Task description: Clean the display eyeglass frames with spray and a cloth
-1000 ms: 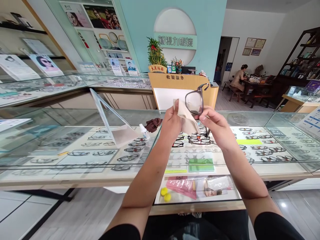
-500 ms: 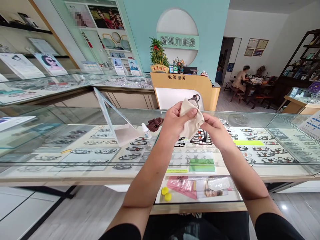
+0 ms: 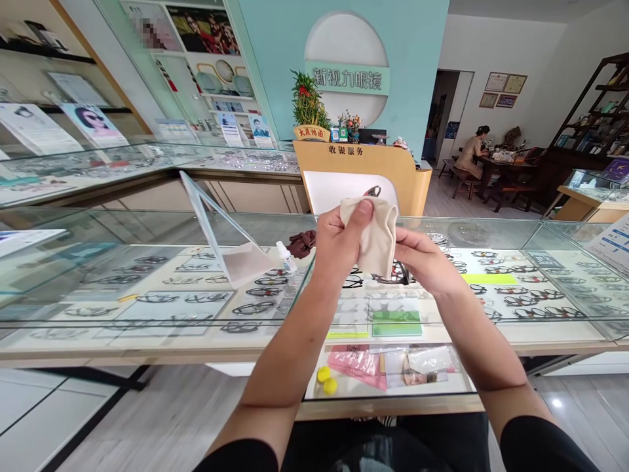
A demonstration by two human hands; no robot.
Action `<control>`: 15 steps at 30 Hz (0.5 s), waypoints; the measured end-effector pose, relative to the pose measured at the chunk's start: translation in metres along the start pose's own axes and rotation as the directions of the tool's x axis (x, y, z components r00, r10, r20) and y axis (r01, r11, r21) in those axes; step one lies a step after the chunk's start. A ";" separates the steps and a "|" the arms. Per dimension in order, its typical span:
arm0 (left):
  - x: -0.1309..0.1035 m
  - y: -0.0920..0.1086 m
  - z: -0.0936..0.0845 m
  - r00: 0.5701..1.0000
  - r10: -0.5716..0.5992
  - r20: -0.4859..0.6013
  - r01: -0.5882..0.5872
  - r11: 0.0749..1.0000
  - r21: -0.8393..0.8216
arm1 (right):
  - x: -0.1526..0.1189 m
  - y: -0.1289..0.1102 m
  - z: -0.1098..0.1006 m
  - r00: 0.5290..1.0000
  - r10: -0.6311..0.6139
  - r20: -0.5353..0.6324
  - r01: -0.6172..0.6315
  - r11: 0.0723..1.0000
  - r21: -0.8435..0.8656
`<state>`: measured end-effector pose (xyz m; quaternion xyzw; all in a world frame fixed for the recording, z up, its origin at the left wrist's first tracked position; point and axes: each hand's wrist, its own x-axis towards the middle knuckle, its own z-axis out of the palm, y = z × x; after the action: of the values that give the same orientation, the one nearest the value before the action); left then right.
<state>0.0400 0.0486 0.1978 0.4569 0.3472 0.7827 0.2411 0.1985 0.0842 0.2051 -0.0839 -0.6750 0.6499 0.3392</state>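
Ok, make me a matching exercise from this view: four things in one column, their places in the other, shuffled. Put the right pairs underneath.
Things
1. Cream cloth
2. Small white bottle
3. Two yellow round things
4. Leafy plant

Places
A. On the wooden desk, in front of the teal wall
B. Next to the dark brown bundle
C. Under the thumb of the left hand
D. Beside the pink packet

Right pairs: 1-C, 2-B, 3-D, 4-A
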 end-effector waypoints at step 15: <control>0.015 0.013 -0.024 0.893 -0.215 0.397 0.228 0.974 0.014 | 0.000 -0.006 -0.008 0.981 -0.002 -0.196 -0.009 0.998 -0.055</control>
<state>0.0108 0.0426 0.2077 0.5591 0.3283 0.6472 0.4010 0.2051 0.0903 0.2106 -0.1581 -0.6559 0.6200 0.4005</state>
